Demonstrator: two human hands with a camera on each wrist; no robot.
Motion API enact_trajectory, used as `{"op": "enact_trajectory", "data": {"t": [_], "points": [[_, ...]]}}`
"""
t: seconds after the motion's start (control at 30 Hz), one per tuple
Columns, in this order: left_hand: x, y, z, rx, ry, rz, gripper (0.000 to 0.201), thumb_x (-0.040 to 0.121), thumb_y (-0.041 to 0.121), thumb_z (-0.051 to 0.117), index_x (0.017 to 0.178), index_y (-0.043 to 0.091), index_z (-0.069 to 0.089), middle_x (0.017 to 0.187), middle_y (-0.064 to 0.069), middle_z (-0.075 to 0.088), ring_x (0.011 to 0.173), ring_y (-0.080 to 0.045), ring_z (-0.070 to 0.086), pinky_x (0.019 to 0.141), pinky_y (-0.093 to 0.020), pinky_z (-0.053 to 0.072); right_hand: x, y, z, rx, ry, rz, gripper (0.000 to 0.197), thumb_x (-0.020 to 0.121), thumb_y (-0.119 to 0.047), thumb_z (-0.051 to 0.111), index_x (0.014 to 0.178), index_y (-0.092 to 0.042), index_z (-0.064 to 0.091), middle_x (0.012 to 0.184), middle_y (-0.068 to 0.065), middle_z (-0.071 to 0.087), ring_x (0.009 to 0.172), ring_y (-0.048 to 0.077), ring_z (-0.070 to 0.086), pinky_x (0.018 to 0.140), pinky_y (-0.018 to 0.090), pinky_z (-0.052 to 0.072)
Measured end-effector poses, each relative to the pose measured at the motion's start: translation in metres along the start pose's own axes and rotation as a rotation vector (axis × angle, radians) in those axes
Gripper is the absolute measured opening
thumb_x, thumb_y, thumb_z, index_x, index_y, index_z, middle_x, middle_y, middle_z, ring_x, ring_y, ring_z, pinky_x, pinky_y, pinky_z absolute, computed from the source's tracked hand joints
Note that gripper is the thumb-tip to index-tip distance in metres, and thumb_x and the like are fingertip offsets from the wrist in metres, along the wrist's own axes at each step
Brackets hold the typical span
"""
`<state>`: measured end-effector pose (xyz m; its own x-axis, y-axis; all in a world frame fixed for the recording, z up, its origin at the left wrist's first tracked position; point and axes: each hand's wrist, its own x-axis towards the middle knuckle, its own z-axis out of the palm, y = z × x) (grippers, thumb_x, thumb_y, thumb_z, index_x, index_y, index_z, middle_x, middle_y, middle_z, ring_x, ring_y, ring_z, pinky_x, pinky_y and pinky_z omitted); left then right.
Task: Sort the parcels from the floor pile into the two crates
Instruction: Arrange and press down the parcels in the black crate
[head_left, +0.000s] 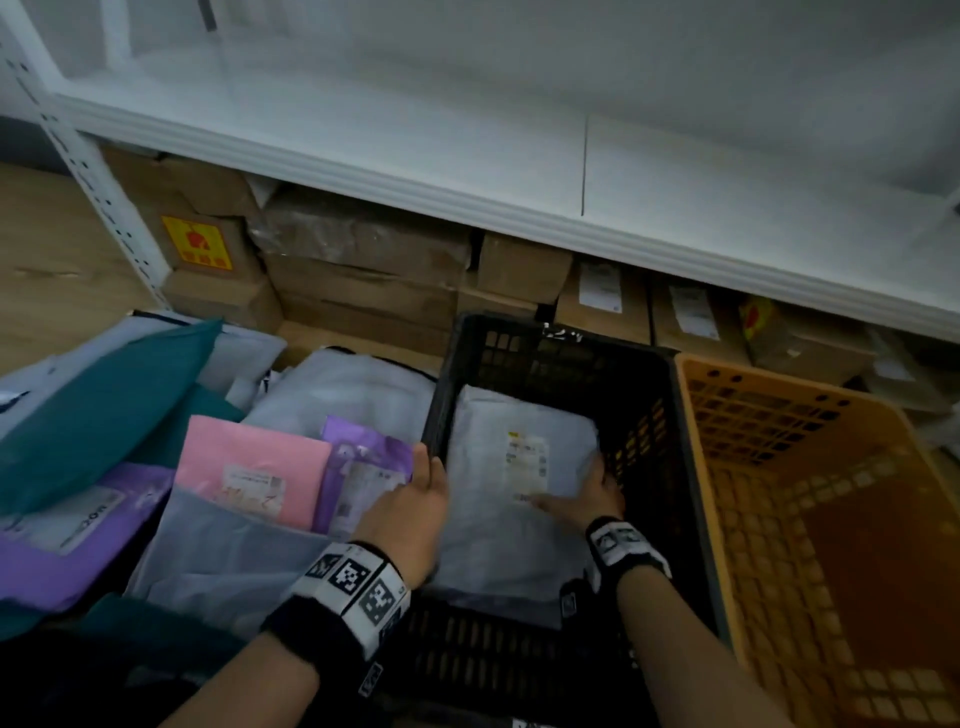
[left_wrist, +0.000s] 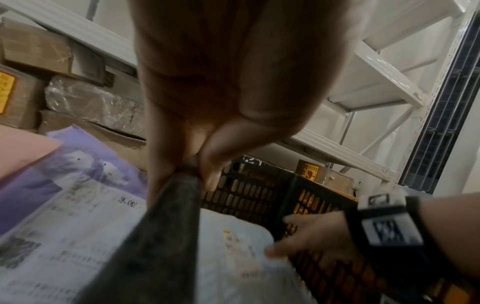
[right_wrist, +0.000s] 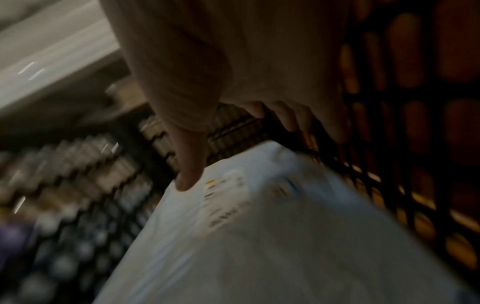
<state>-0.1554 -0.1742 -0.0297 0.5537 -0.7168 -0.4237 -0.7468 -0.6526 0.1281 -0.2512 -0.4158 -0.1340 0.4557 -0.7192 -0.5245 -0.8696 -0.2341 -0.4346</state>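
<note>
A white parcel (head_left: 498, 535) with a printed label lies tilted inside the black crate (head_left: 561, 338). My right hand (head_left: 597, 486) holds the parcel's right edge, thumb on top and fingers down between it and the crate wall. The right wrist view shows the thumb (right_wrist: 188, 181) on the parcel (right_wrist: 259, 246). My left hand (head_left: 428, 473) grips the black crate's left rim, thumb and fingers astride it (left_wrist: 197, 162). The orange crate (head_left: 779, 395) stands to the right, with nothing visible inside it. The floor pile on the left holds pink (head_left: 254, 462), purple (head_left: 363, 467), teal (head_left: 104, 410) and grey (head_left: 223, 566) parcels.
A white shelf (head_left: 467, 156) overhangs just behind the crates, with stacked cardboard boxes (head_left: 363, 265) underneath. Its perforated upright (head_left: 98, 197) stands at the left on the wooden floor (head_left: 47, 270). The two crates touch side by side.
</note>
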Motion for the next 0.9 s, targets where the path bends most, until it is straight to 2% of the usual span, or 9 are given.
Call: {"op": "enact_trajectory", "data": {"t": [0.03,0.1,0.17,0.23,0.5,0.67,0.73,0.8,0.9], "points": [[0.000,-0.001,0.000,-0.013,-0.007,0.008,0.087,0.084,0.000,0.053,0.152,0.003,-0.002,0.157,-0.023,-0.020,0.135,-0.032,0.042,0.108,-0.041,0.037,0.002,-0.001,0.014,-0.215,-0.041,-0.070,0.135,0.069,-0.061,0.082,0.159,-0.027,-0.013,0.167,0.013,-0.008,0.154,0.034,0.001,0.123,0.049,0.016],[0.000,-0.002,0.000,-0.016,-0.008,0.010,0.089,0.084,0.001,0.055,0.153,0.004,-0.002,0.157,-0.022,-0.021,0.130,-0.031,0.048,0.102,-0.040,0.041,0.002,-0.007,0.047,-0.470,-0.178,-0.231,0.137,0.066,-0.069,0.079,0.153,-0.041,-0.023,0.164,0.008,-0.027,0.152,0.035,-0.018,0.120,0.062,0.013],[-0.001,0.000,0.001,0.017,0.004,-0.004,0.089,0.084,0.000,0.054,0.153,0.005,-0.003,0.157,-0.021,-0.021,0.124,-0.032,0.052,0.102,-0.043,0.039,-0.003,-0.014,0.077,-0.602,-0.299,-0.268,0.135,0.065,-0.070,0.078,0.149,-0.050,-0.025,0.161,0.005,-0.035,0.149,0.036,-0.026,0.111,0.077,0.010],[-0.001,0.002,0.003,0.049,0.016,-0.018,0.090,0.083,-0.001,0.053,0.152,0.004,-0.004,0.157,-0.021,-0.020,0.123,-0.033,0.052,0.107,-0.047,0.034,-0.008,-0.023,0.101,-0.698,-0.357,-0.234,0.131,0.067,-0.067,0.078,0.145,-0.056,-0.027,0.158,0.005,-0.040,0.148,0.036,-0.029,0.103,0.084,0.007],[-0.005,0.002,0.006,0.040,0.033,0.005,0.090,0.084,0.002,0.051,0.152,0.005,-0.008,0.157,-0.019,-0.024,0.127,-0.035,0.047,0.108,-0.045,0.033,0.004,-0.043,0.121,-0.668,-0.305,-0.221,0.105,0.082,-0.064,0.067,0.149,-0.059,-0.014,0.160,0.007,-0.036,0.147,0.036,-0.031,0.102,0.083,0.005],[-0.009,0.000,0.003,-0.022,0.016,0.012,0.088,0.084,-0.001,0.048,0.152,0.005,-0.008,0.158,-0.016,-0.024,0.131,-0.032,0.044,0.106,-0.040,0.034,0.014,-0.042,0.118,-0.659,-0.375,-0.224,0.116,0.075,-0.062,0.076,0.147,-0.062,-0.015,0.159,0.005,-0.037,0.147,0.035,-0.033,0.102,0.083,0.007],[-0.010,-0.006,0.003,-0.104,0.001,0.035,0.088,0.083,-0.005,0.047,0.153,0.006,-0.005,0.158,-0.013,-0.024,0.132,-0.032,0.044,0.102,-0.039,0.039,0.019,-0.045,0.110,-0.678,-0.397,-0.268,0.117,0.073,-0.062,0.078,0.151,-0.057,-0.009,0.162,0.008,-0.032,0.149,0.038,-0.026,0.110,0.078,0.011],[-0.009,-0.014,0.002,-0.270,-0.003,0.063,0.084,0.086,-0.005,0.048,0.154,0.010,0.001,0.161,-0.007,-0.017,0.139,-0.028,0.036,0.107,-0.036,0.037,0.016,-0.046,0.098,-0.701,-0.375,-0.343,0.109,0.076,-0.061,0.076,0.158,-0.043,0.007,0.166,0.016,-0.012,0.153,0.040,-0.006,0.121,0.059,0.015],[-0.013,-0.043,-0.002,-0.655,0.051,0.102,0.071,0.090,0.006,0.060,0.151,0.017,0.028,0.159,-0.001,0.024,0.141,-0.019,0.034,0.111,-0.023,0.030,0.002,-0.047,0.079,-0.486,-0.274,-0.356,0.081,0.086,-0.045,0.074,0.154,-0.023,0.036,0.162,0.012,0.026,0.147,0.031,0.031,0.119,0.036,0.027]]}}
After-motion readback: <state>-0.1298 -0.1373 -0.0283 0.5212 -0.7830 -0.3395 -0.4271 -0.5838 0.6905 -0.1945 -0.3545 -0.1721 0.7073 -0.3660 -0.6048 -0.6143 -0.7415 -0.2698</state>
